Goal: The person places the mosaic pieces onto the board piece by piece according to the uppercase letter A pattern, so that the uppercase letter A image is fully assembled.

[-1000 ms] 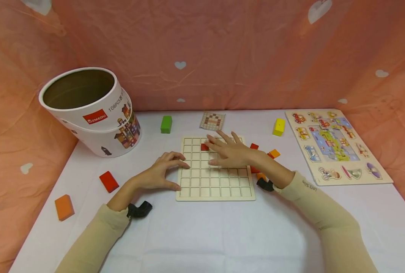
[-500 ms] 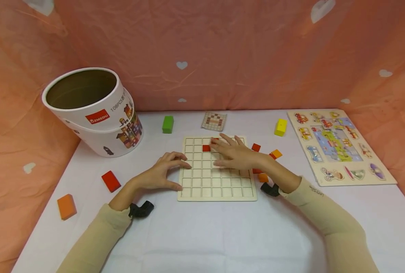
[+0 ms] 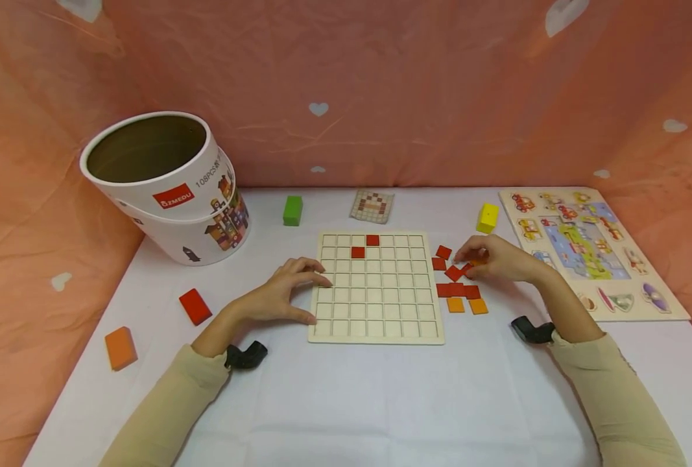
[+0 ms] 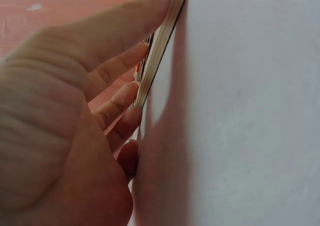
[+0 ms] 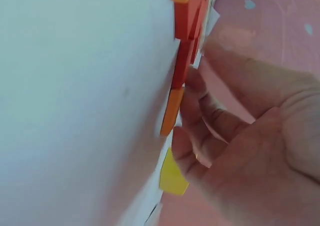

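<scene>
Left hand (image 3: 278,292): thumb and fingers spread wide, touching the left edge of the board.
Right hand (image 3: 497,258): fingers bent, down by the loose tiles (image 3: 457,290) (from here I can't tell if it has one).
Square board (image 3: 375,295): flat on the table (image 3: 346,402), between the hands.
Two red tiles (image 3: 358,252): in its squares near the far edge, corner to corner.
Yellow block (image 3: 488,218): behind the right hand.
</scene>
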The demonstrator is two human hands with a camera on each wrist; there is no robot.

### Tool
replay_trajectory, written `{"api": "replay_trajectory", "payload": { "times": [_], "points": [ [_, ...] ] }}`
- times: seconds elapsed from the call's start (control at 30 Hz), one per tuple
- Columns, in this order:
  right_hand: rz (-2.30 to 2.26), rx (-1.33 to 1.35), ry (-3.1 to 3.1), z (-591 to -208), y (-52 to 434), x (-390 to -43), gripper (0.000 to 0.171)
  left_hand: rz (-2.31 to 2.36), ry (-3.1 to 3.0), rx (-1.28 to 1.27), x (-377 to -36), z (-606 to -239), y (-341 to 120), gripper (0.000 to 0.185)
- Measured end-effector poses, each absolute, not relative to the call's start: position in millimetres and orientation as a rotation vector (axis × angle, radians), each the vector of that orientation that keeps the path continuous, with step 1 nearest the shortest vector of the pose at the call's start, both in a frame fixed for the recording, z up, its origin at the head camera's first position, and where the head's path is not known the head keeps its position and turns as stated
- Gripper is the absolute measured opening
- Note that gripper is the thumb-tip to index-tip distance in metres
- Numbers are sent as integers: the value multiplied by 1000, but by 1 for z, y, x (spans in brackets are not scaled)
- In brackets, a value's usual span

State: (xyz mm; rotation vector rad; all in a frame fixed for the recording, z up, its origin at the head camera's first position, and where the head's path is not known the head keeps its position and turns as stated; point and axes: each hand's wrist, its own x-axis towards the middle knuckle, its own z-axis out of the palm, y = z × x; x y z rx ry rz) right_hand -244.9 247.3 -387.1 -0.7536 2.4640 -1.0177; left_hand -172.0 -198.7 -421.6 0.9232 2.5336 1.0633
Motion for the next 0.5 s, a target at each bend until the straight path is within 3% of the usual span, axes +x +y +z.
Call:
{"api": "replay_trajectory", "payload": {
  "times": [0.5],
  "points": [
    [-951,-770,2509,-391,256,-242,17,1072,2534,920,-172,-422,-197,62]
  ]
}}
